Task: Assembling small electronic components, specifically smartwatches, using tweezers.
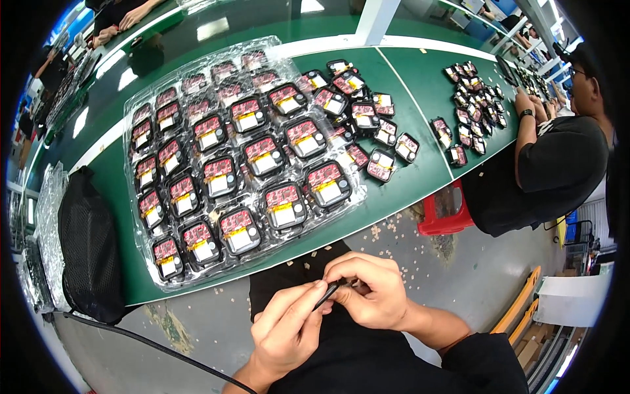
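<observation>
Above my lap, near the table's front edge, my left hand (285, 326) and my right hand (373, 293) meet around a small black casing (325, 297). It is tilted nearly edge-on, so its faces are hidden. Fingers and thumbs of both hands pinch it from either side. Beyond them on the green table lies a clear plastic tray (359, 192) with rows of black open casings (283, 205), each showing a red circuit board, a white block and yellow tape. A loose heap of similar casings (365, 116) sits against the tray's right side.
A black mesh bag (88, 249) stands at the table's left end, with a black cord (151, 345) running below it. To the right, a co-worker in black (564, 174) sits near a red stool (443, 210) and another heap of casings (476, 108). Small bits litter the floor.
</observation>
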The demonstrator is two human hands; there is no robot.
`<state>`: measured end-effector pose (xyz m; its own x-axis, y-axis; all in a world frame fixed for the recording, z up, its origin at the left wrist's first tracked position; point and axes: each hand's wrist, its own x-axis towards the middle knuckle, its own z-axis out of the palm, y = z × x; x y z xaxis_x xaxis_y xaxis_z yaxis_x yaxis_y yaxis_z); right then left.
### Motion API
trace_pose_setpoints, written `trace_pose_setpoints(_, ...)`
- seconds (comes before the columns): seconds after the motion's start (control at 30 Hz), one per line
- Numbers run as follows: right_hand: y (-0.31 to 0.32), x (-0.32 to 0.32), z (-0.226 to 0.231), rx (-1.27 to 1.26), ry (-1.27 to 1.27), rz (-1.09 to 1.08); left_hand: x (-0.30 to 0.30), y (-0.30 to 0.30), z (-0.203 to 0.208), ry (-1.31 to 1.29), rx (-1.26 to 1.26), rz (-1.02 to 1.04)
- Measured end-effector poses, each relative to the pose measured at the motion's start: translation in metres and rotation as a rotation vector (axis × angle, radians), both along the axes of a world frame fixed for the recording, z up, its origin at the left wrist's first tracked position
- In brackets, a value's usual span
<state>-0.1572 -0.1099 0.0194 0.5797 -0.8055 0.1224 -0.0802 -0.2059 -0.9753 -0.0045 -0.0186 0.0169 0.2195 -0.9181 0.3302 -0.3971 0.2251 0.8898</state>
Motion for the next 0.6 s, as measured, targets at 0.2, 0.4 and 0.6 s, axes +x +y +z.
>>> trace_pose_setpoints(0.2, -0.025, -0.006, 0.025, -0.347, 0.036, -0.015, 0.003, -0.010, 0.006, -0.139, -0.112, -0.095)
trace_pose_setpoints(0.4, -0.122, 0.006, 0.058, -0.257, 0.026, -0.373, -0.008, -0.001, 0.013, 0.155, -0.038, -0.072)
trace_pose_setpoints(0.6, -0.206, 0.037, 0.061, -0.430, 0.502, -0.379, -0.026, 0.002, -0.012, 0.218, -0.010, -0.247)
